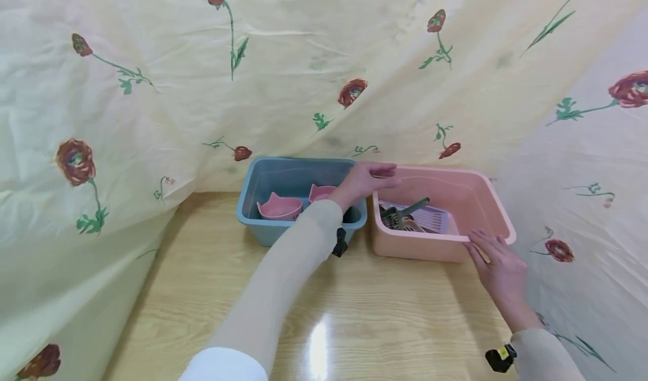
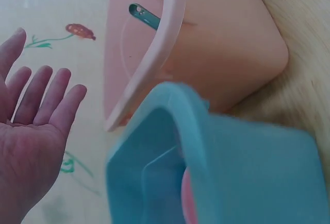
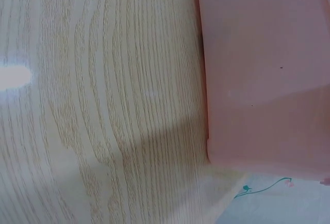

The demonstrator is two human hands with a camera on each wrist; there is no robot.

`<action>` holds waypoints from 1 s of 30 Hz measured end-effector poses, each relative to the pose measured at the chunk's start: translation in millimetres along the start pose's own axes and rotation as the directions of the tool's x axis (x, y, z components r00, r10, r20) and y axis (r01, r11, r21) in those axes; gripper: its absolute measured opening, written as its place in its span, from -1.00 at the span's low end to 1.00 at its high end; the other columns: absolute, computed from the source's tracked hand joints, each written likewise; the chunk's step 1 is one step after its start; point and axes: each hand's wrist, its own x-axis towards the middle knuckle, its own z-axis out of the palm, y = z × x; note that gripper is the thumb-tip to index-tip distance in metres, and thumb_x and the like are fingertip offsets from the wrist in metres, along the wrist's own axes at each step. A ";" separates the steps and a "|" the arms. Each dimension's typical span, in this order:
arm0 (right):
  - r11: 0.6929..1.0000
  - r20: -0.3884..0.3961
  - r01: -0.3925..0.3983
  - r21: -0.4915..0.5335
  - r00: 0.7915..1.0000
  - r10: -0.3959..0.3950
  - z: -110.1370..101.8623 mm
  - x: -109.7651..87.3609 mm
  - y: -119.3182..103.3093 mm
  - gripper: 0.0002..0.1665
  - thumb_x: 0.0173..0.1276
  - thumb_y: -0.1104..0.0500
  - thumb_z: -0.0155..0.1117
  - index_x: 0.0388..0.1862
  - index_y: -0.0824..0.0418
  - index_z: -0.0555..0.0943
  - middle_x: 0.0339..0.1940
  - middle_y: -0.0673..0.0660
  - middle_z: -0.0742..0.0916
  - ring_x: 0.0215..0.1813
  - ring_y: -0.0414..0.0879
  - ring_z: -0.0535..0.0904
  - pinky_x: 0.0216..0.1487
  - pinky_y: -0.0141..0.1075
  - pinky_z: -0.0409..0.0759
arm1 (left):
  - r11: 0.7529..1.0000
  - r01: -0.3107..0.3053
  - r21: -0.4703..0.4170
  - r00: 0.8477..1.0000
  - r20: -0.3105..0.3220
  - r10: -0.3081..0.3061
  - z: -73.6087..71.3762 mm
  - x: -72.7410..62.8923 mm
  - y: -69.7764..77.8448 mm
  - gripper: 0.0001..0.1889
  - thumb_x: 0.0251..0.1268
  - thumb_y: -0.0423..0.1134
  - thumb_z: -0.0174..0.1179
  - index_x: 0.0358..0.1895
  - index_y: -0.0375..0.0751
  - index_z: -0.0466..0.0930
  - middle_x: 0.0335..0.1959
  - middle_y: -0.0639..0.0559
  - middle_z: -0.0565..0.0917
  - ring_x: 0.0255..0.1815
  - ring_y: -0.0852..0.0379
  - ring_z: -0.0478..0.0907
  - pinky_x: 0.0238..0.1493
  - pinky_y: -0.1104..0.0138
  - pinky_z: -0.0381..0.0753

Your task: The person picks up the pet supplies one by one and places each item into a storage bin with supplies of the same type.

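Note:
My left hand (image 1: 367, 181) hangs over the right end of the blue bin (image 1: 283, 221), near the pink bin's left rim. Its fingers are spread and nothing lies in its palm in the left wrist view. Two pink bowls with ear-like points, the left bowl (image 1: 280, 207) and a half-hidden right bowl (image 1: 321, 192), are inside the blue bin. At the front right of the pink bin (image 1: 415, 245), my right hand (image 1: 498, 265) holds the rim, fingers over the top and thumb against the outside. A dark green slotted utensil (image 1: 405, 213) leans inside that bin.
Beneath the green utensil lie a lilac slatted tray (image 1: 430, 218) and several brownish utensils. Both bins stand side by side at the back of the wooden table (image 1: 243, 291). A flowered cloth (image 1: 293, 88) hangs behind them and along both sides.

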 end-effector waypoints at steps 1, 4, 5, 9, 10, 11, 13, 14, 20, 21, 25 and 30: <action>1.000 -0.002 0.002 0.003 1.000 -0.002 -0.9 0.5 0.4 -0.65 0.38 0.19 0.52 0.04 0.38 0.79 0.00 0.38 0.82 0.06 0.41 0.77 0.52 0.08 0.48 | 1.000 0.005 0.015 1.000 0.013 -0.005 -3.0 -3.1 2.7 -0.41 0.35 -0.01 0.52 0.43 0.09 0.64 0.31 0.09 0.74 0.34 0.16 0.63 0.42 0.16 0.61; 1.000 -0.007 0.012 0.029 1.000 -0.012 -4.4 2.7 2.2 -0.41 0.63 -0.15 0.27 0.02 0.39 0.80 -0.01 0.39 0.82 0.02 0.44 0.77 0.57 -0.04 0.44 | 0.991 -0.013 0.132 0.999 0.052 0.006 -14.2 -13.3 9.5 -0.39 0.37 0.03 0.50 0.47 0.14 0.61 0.34 0.11 0.71 0.36 0.17 0.62 0.41 0.17 0.61; 0.999 -0.006 0.019 0.031 1.000 -0.019 -5.9 3.6 3.1 -0.29 0.66 -0.26 0.16 0.01 0.39 0.80 -0.01 0.40 0.82 0.01 0.43 0.77 0.59 -0.09 0.42 | 0.983 -0.025 0.180 0.998 0.063 0.014 -18.8 -17.3 11.6 -0.38 0.37 0.04 0.49 0.48 0.14 0.60 0.35 0.12 0.71 0.35 0.17 0.63 0.39 0.19 0.63; 0.999 0.030 0.053 0.011 0.998 -0.054 -13.9 9.1 8.0 -0.02 0.62 -0.49 -0.10 -0.04 0.36 0.82 -0.06 0.37 0.84 -0.10 0.39 0.79 0.38 0.00 0.62 | 0.929 -0.079 0.362 0.995 0.089 0.050 -43.0 -35.5 17.7 -0.36 0.39 0.06 0.47 0.51 0.11 0.57 0.37 0.09 0.69 0.35 0.16 0.64 0.34 0.24 0.66; 0.998 0.041 0.068 0.002 0.997 -0.068 -16.3 11.3 9.4 -0.02 0.62 -0.51 -0.10 -0.04 0.35 0.82 -0.08 0.36 0.84 -0.15 0.37 0.80 0.23 0.07 0.70 | 0.916 -0.079 0.392 0.995 0.088 0.048 -49.9 -40.8 18.8 -0.35 0.39 0.07 0.47 0.51 0.09 0.57 0.37 0.09 0.69 0.35 0.16 0.64 0.34 0.25 0.66; 0.997 0.058 0.079 -0.008 0.995 -0.078 -18.7 13.5 11.1 -0.02 0.61 -0.51 -0.09 -0.03 0.34 0.81 -0.11 0.35 0.85 -0.19 0.36 0.80 0.05 0.14 0.75 | 0.905 -0.076 0.418 0.995 0.086 0.044 -57.3 -45.6 19.5 -0.35 0.39 0.07 0.48 0.50 0.08 0.57 0.38 0.10 0.68 0.36 0.16 0.63 0.35 0.25 0.65; 0.997 0.104 0.078 0.002 0.991 -0.078 -23.7 20.1 13.8 -0.20 0.61 -0.38 0.13 0.01 0.34 0.80 -0.14 0.35 0.85 -0.23 0.36 0.79 -0.19 0.27 0.70 | 0.881 -0.074 0.467 0.996 0.081 0.041 -72.1 -55.3 20.1 -0.34 0.38 0.08 0.48 0.50 0.05 0.57 0.40 0.10 0.67 0.40 0.16 0.60 0.39 0.25 0.62; 0.997 0.135 0.072 0.001 0.988 -0.071 -26.3 24.5 14.7 -0.32 0.58 -0.29 0.27 0.04 0.35 0.79 -0.12 0.36 0.85 -0.21 0.37 0.79 -0.22 0.29 0.69 | 0.870 -0.068 0.488 0.997 0.075 0.036 -79.6 -60.0 20.0 -0.32 0.36 0.10 0.49 0.51 0.05 0.57 0.41 0.11 0.66 0.41 0.16 0.59 0.41 0.24 0.60; 1.000 0.352 -0.013 -0.016 0.936 0.018 -37.1 57.2 11.4 -0.40 0.24 0.20 0.62 0.22 0.41 0.70 0.21 0.49 0.72 0.17 0.55 0.64 0.04 0.45 0.63 | 0.770 -0.022 0.637 1.000 0.000 0.029 -122.7 -95.8 14.4 -0.29 0.38 0.17 0.45 0.52 0.01 0.55 0.43 0.04 0.65 0.47 0.06 0.55 0.48 0.13 0.55; 0.999 0.390 -0.032 -0.023 0.920 0.039 -39.1 61.9 10.4 -0.38 0.27 0.17 0.61 0.26 0.41 0.68 0.26 0.50 0.70 0.21 0.57 0.60 0.09 0.48 0.59 | 0.750 -0.011 0.661 1.000 -0.012 0.026 -128.8 -102.5 12.9 -0.30 0.40 0.15 0.43 0.53 -0.01 0.54 0.45 0.01 0.63 0.50 0.03 0.52 0.49 0.10 0.53; 0.993 0.529 -0.096 -0.062 0.841 0.114 -46.5 75.7 6.2 -0.24 0.48 -0.06 0.47 0.46 0.37 0.55 0.44 0.54 0.55 0.37 0.64 0.43 0.39 0.53 0.35 | 0.677 0.073 0.732 0.997 -0.081 -0.019 -152.8 -128.6 4.0 -0.26 0.44 0.15 0.39 0.59 -0.03 0.44 0.54 -0.06 0.52 0.57 -0.10 0.43 0.51 -0.03 0.51; 0.994 0.586 -0.091 -0.067 0.802 0.113 -52.1 74.6 2.6 -0.10 0.53 -0.22 0.36 0.59 0.33 0.41 0.55 0.54 0.43 0.55 0.57 0.28 0.65 0.44 -0.11 | 0.603 0.170 0.779 0.981 -0.192 -0.029 -172.5 -158.7 -13.2 -0.23 0.51 0.17 0.30 0.63 -0.10 0.37 0.57 -0.18 0.47 0.55 -0.23 0.43 0.44 -0.15 0.54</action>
